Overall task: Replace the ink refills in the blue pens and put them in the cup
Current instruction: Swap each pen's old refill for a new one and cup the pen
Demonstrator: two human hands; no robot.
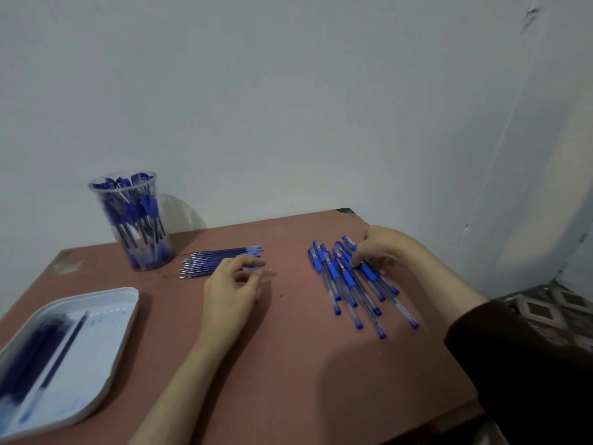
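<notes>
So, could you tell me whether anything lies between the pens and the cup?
Yes: the left hand and the refills sit between the pens and the cup; lifted, a pen should clear both.

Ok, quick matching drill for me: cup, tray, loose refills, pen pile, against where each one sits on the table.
Things: 1 cup; 2 tray; 3 loose refills; 4 pen pile.
Places: A under the right hand; B near left corner; C far left, by the wall; D at the fingertips of the left hand.
Pairs: 1-C, 2-B, 3-D, 4-A.
</notes>
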